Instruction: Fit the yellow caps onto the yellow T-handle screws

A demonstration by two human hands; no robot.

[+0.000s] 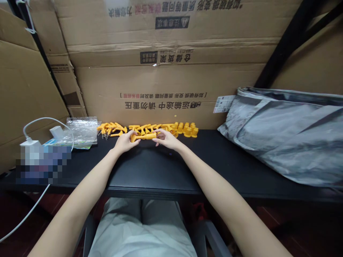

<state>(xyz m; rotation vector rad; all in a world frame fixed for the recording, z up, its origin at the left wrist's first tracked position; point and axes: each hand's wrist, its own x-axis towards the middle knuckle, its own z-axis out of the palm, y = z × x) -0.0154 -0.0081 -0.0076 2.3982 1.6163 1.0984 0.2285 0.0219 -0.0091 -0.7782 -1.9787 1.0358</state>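
Between both hands lies a long yellow plastic piece (147, 136), level, with a thin ridged shaft at its left and a thicker tube-like part at its right. My left hand (124, 142) is closed on the left end, thumb and fingers pinching it. The right end is gripped by the fingertips of my right hand (168, 140). Just behind the hands, a row of yellow T-shaped handles (146, 127) lies along the back of the table. Yellow flanged caps (187, 129) stand in a cluster to the right of my right hand. Some handles are partly hidden by my fingers.
Left of my left hand are more yellow T-handles (111, 127) and small dark metal bits (104, 135). A clear plastic bag (81, 130), a white charger (30, 148) with its cable and a blurred-out object are farther left. A grey fabric bag (284, 132) fills the right; cardboard (166, 78) walls the back.
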